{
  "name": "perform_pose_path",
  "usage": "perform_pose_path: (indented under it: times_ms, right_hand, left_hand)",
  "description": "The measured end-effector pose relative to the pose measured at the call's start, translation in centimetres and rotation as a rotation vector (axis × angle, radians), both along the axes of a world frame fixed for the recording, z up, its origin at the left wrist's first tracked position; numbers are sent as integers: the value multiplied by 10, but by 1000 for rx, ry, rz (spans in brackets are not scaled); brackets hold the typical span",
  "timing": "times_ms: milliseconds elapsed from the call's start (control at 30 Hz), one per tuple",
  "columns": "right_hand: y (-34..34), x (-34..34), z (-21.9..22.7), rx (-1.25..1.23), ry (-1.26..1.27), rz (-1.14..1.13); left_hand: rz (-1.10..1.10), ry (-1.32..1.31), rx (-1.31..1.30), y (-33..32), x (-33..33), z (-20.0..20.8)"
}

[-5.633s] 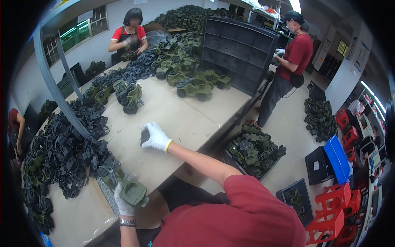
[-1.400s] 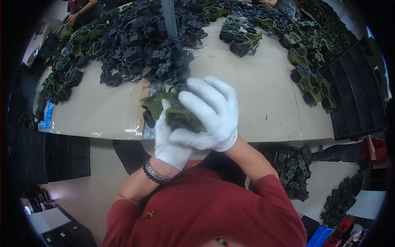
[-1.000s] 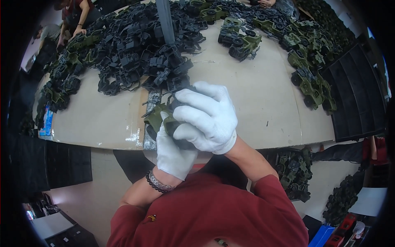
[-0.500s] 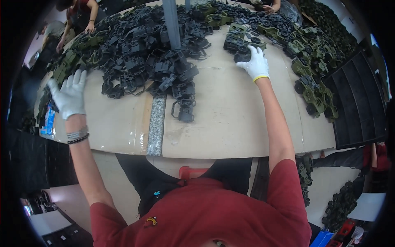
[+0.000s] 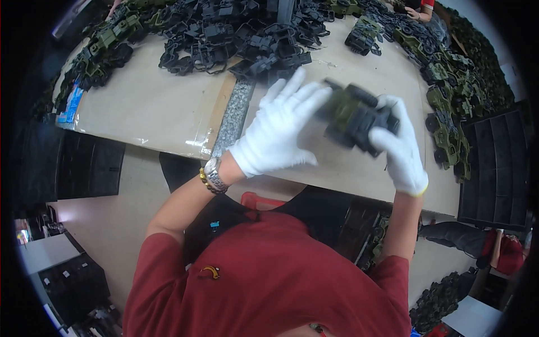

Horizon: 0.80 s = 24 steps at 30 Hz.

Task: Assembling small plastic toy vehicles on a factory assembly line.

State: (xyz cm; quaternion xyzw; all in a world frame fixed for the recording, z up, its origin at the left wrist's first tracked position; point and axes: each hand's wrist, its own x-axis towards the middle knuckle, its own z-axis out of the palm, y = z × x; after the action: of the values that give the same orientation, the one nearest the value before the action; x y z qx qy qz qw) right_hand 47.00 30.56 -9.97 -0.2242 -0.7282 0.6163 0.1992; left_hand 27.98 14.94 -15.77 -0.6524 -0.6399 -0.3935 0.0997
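My right hand point(image 5: 400, 147), in a white glove, grips a green and black toy vehicle point(image 5: 355, 117) and holds it above the cardboard-covered table point(image 5: 151, 106). My left hand point(image 5: 278, 130), also gloved, has its fingers spread flat beside the toy's left end, touching or nearly touching it. A watch and a bead bracelet sit on my left wrist. The toy looks blurred from motion.
A heap of black plastic parts point(image 5: 236, 33) lies at the far middle of the table. Green toy vehicles point(image 5: 449, 106) line the right side, and more sit at the far left point(image 5: 106, 39). A black slotted crate point(image 5: 497, 168) stands at the right. Another person's hand point(image 5: 418, 8) shows at the far edge.
Half a second ago my arms were spread wide, right hand on the toys at far right. Now both hands have come together in front of me with a toy vehicle in the right.
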Motion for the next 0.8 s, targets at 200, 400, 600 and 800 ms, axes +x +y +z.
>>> perform_pose_path:
  times_ms: [200, 400, 600, 800]
  right_hand:
    - [-23, -27, 7, -416, 178, 480]
    - [33, -117, -92, 1248, -32, 79]
    - [51, -122, -120, 1378, 38, -29]
    - [94, -22, -81, 376, -240, -171]
  left_hand:
    - [-159, -790, -85, -48, 5, -14]
    - [-46, -1598, 133, -92, -18, -18]
    - [-22, -1863, 160, -99, -30, -49]
    - [-198, -2008, 119, -85, -12, -53]
